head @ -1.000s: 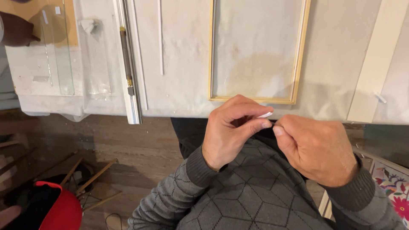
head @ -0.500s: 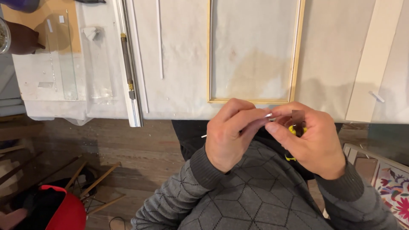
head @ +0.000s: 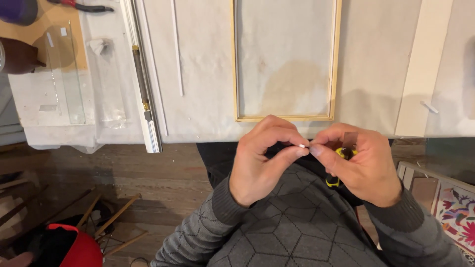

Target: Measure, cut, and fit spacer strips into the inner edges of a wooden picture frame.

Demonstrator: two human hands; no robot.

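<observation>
Just off the near edge of the white-covered table (head: 376, 74), the left hand (head: 260, 158) and right hand (head: 363, 165) meet fingertip to fingertip, both pinched together on a small white strip (head: 302, 146) held between them; the right hand also clasps a yellow-and-black tool (head: 341, 153) in its palm; a thin wooden frame (head: 284, 117) lies at that near edge, directly beyond the hands.

White worktable (head: 208, 59) stands over dark wooden floor (head: 148, 173).
</observation>
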